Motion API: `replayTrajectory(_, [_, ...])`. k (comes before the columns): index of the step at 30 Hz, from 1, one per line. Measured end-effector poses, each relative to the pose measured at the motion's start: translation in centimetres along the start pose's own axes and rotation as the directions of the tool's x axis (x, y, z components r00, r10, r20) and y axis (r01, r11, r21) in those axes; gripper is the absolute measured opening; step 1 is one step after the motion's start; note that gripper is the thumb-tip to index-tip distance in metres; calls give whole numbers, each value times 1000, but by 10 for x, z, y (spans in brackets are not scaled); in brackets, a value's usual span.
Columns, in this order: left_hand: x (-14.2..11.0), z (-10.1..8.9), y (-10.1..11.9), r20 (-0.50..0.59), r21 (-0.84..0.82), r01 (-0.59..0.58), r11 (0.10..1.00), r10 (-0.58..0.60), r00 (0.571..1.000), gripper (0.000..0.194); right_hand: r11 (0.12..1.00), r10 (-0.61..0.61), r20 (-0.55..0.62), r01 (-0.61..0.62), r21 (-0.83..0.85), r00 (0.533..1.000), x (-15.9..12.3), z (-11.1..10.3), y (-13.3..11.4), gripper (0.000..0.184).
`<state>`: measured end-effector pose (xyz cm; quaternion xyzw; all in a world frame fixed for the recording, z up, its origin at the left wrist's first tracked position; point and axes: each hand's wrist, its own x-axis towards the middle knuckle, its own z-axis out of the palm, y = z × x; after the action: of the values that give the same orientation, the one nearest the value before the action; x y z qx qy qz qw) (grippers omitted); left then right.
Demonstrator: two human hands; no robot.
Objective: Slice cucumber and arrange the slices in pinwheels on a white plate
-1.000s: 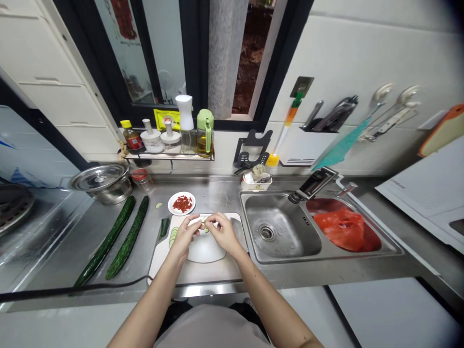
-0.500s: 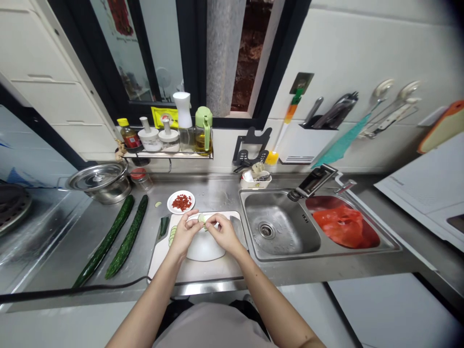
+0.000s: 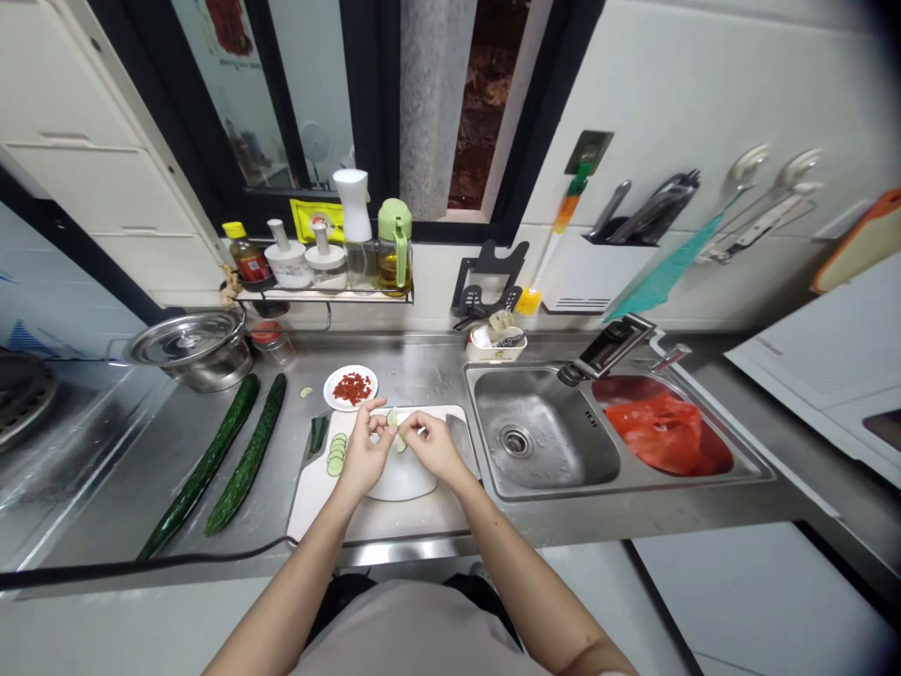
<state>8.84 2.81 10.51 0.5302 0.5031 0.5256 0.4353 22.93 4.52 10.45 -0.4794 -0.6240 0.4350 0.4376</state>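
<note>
Fingers of the left hand [image 3: 367, 455] and right hand [image 3: 435, 449] are pinched together on a thin cucumber slice [image 3: 392, 416], held over the white plate [image 3: 404, 484]. Some slicing is evidently done: a row of slices [image 3: 336, 455] is laid out on the cutting board [image 3: 315, 512]. More appears to be left — two cucumbers [image 3: 250, 455] lie uncut on the counter [image 3: 415, 361]. How much has been placed on the plate cannot be told — it is partly hidden by the hands.

top [image 3: 415, 634]: plain, pale greyish-mauve | lower garment [image 3: 348, 591]: black | forearms [image 3: 301, 563]: bare, slim | fingers [image 3: 369, 408]: bare
</note>
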Motion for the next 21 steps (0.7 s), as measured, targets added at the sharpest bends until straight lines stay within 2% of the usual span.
replayTrajectory(5, [-2, 2, -3, -3, 66, -15, 998, 15, 1000, 46, 999, 32, -10, -32, 41, 999, 0, 0, 4, 11])
replayTrajectory(13, [1, 9, -19, 10, 35, 32, 999, -33, 999, 46, 998, 54, -32, -53, 20, 998, -1, -4, 16, 11])
replayTrajectory(17, [0, 19, -36, 28, 7, 95, 995, -95, 995, 41, 996, 82, -25, -83, -31, 996, -9, -11, 37, 11])
replayTrajectory(21, [-4, 34, -67, 55, 89, 178, 980, -184, 981, 34, 973, 174, -4, -173, -153, 985, -23, -17, 71, 13])
